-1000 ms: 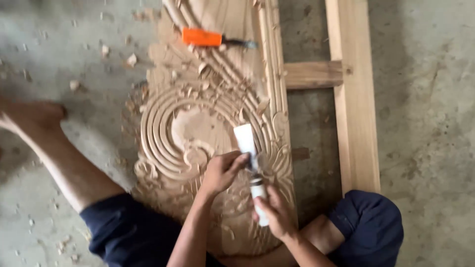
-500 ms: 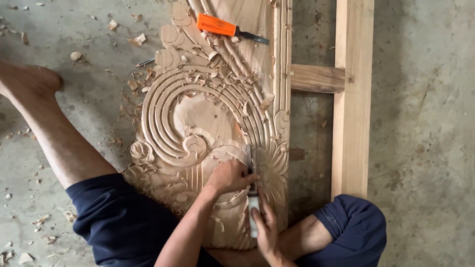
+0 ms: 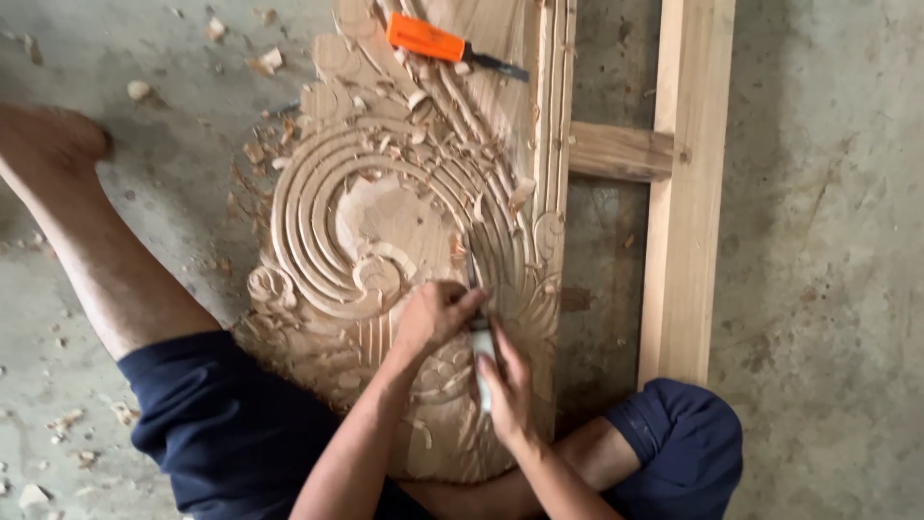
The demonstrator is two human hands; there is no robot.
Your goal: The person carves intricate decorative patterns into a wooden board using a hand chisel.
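Observation:
A carved wooden panel (image 3: 385, 212) with curved spiral grooves lies on the floor between my legs. My left hand (image 3: 435, 316) pinches the metal blade of a chisel (image 3: 478, 323) low on the carving. My right hand (image 3: 507, 385) is wrapped round the chisel's pale handle just below it. The blade tip rests in a groove at the right of the spiral. Both hands touch the tool and sit close together.
An orange-handled chisel (image 3: 438, 40) lies on the panel's top. A wooden frame (image 3: 685, 193) with a crossbar (image 3: 616, 152) runs along the right. Wood chips (image 3: 260, 62) litter the concrete floor. My bare left leg (image 3: 96, 241) stretches left; my right knee (image 3: 679, 443) is bent.
The white mallet-like piece seen a second ago is out of sight. Both hands have closed in on the chisel, and the view has shifted slightly over the panel.

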